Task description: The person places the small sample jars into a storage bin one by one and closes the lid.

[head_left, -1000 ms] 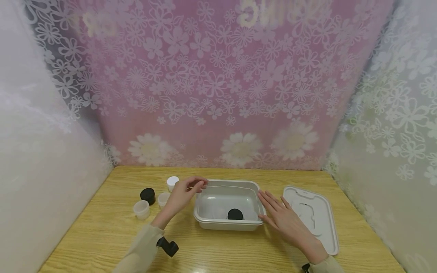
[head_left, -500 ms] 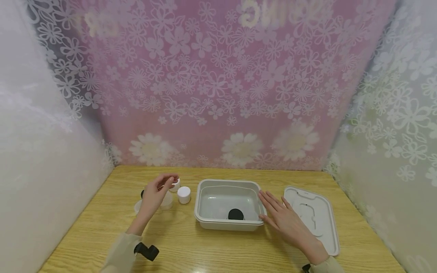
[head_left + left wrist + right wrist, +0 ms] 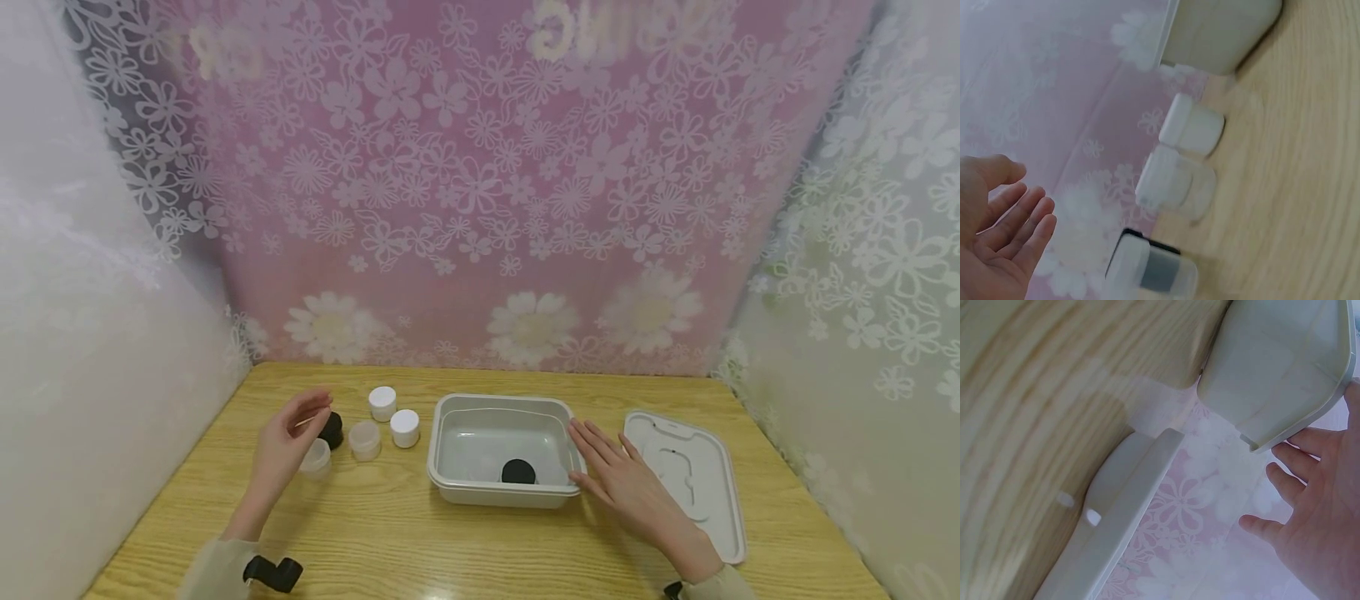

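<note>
My left hand point(image 3: 288, 433) hovers over the jars at the left, fingers loosely bent and holding nothing. In the head view it overlaps a black-lidded jar point(image 3: 332, 432) and a clear jar point(image 3: 318, 454) in front. The left wrist view point(image 3: 1007, 231) shows the palm with bare fingers, apart from the jars. My right hand point(image 3: 622, 483) rests straight fingers against the right rim of a light grey plastic tub point(image 3: 510, 498). Inside the tub sits another black-lidded jar point(image 3: 518, 472). In the right wrist view the fingertips point(image 3: 1300, 440) touch the tub's rim.
Two white-lidded jars point(image 3: 382, 403) and a pale translucent jar point(image 3: 365, 441) stand between my left hand and the tub. The tub's lid point(image 3: 708, 492) lies on the wooden table point(image 3: 480, 558) at the right, partly behind my right forearm. Patterned curtains point(image 3: 465, 208) close off the back and sides.
My left hand has moved left from the tub's back-left corner, past the white-lidded jars, to the black-lidded jar, uncovering the jars it hid. The right hand has stayed on the rim.
</note>
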